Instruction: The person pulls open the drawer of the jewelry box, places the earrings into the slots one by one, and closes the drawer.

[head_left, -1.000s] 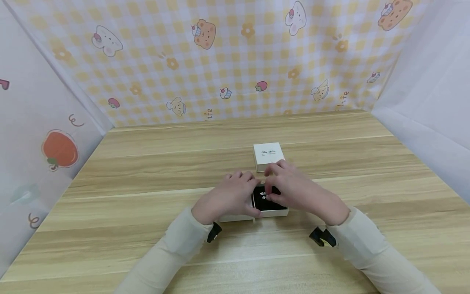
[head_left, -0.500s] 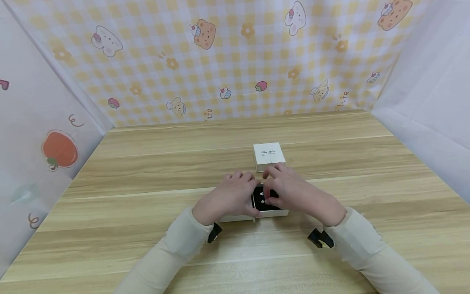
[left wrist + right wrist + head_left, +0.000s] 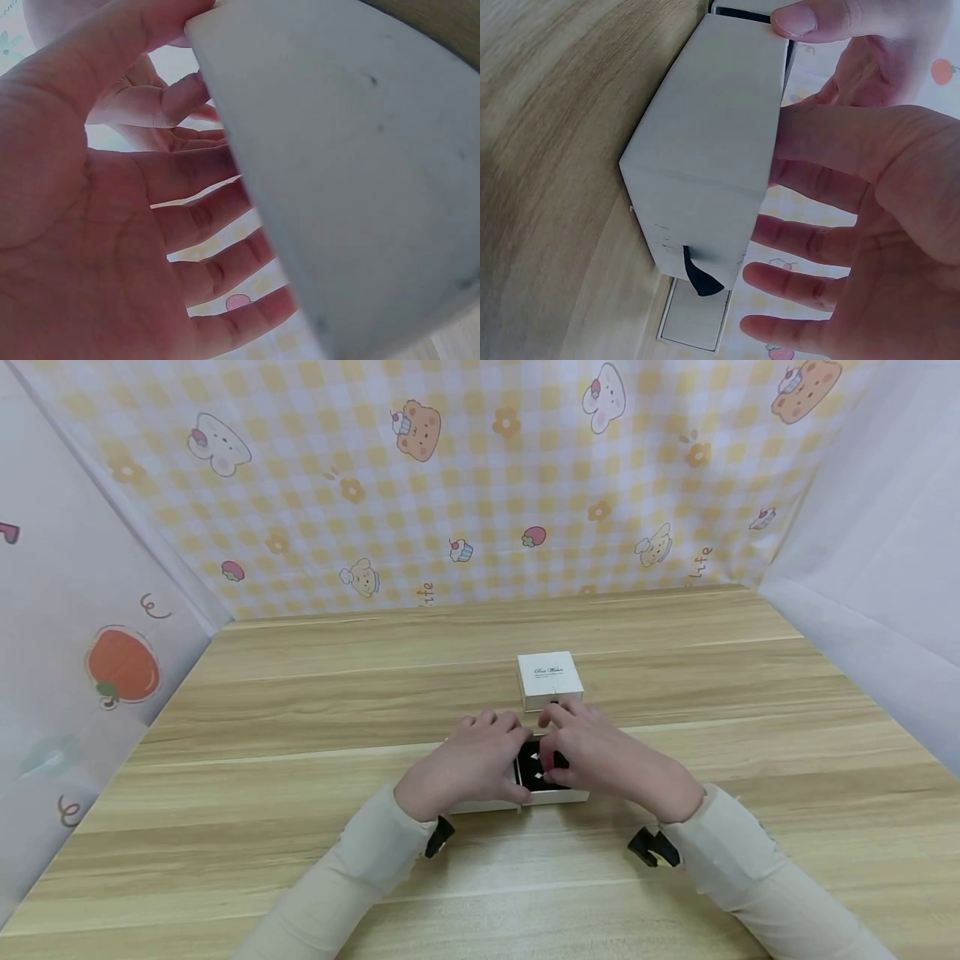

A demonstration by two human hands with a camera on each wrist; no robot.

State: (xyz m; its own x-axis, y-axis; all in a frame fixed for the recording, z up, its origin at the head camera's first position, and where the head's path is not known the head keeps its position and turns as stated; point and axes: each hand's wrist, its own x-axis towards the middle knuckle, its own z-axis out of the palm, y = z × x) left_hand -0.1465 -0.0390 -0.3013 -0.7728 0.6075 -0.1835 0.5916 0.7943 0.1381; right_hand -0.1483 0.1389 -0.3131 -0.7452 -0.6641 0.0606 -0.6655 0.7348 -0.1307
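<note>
An open white jewelry box (image 3: 555, 796) with a black insert (image 3: 529, 777) lies in front of me, its lid folded out under my left hand. My left hand (image 3: 474, 760) holds it near the hinge, thumb at the front edge, fingers at the back; in the left wrist view a white wall (image 3: 337, 165) hides the fingertips. One small silvery earring (image 3: 535, 756) rests on the insert. My right hand (image 3: 596, 760) reaches into the box, thumb and index finger pinching another silvery earring (image 3: 538, 775) at the insert. In the right wrist view the box wall hides those fingertips.
Behind the open box stands a closed white box (image 3: 550, 673) with dark lettering. A black ribbon tab (image 3: 699, 274) sticks out of the open box's side. The wooden table (image 3: 337, 693) meets a yellow checked cloth (image 3: 480, 485) at the back.
My right hand has shifted slightly left and toward me, and the earring at its fingertips now sits lower on the insert, apart from the other one. The left hand has stayed put.
</note>
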